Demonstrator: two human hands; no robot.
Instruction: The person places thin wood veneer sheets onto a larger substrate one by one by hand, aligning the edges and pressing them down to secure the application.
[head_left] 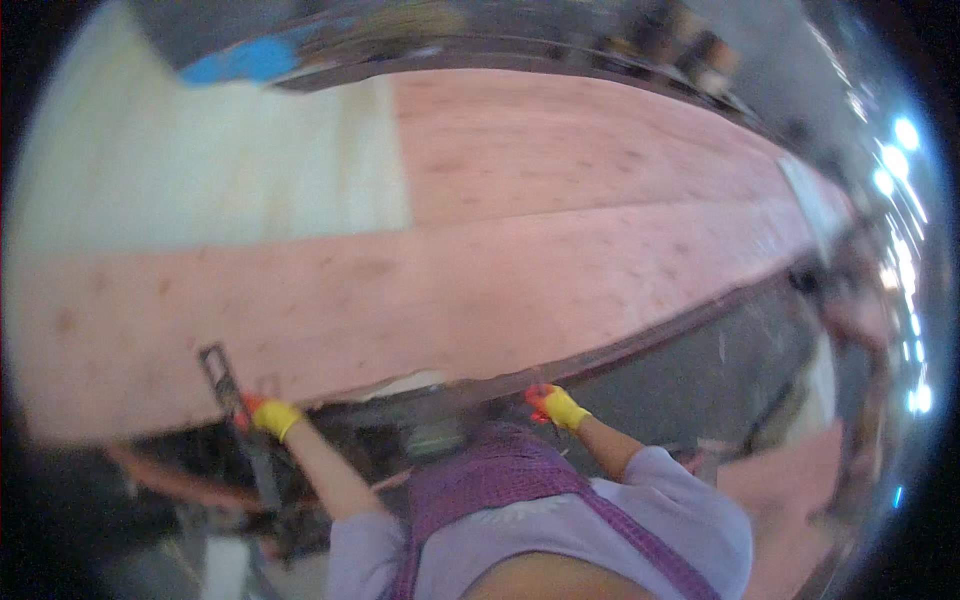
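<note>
My left hand (pixel 268 415), in a yellow glove with red-orange fingers, is closed around a long dark bar-shaped tool with a slotted end (pixel 218 370). The slotted end lies over the near left edge of a broad pinkish wood-like sheet (pixel 570 280). My right hand (pixel 558 406) wears a matching glove and is at the sheet's near edge, right of the middle. Its fingers are curled together; whatever they hold is blurred. A pale, whitish sheet (pixel 220 170) covers the far left of the pink surface. A ragged pale strip (pixel 405 386) shows along the near edge between my hands.
Blue material (pixel 245 60) lies beyond the far left edge. A pale band (pixel 805 205) crosses the sheet's right end. More pink sheet material (pixel 785 485) lies low on the right. Dark blurred framework (pixel 290 535) and a reddish curved bar (pixel 180 480) are at lower left.
</note>
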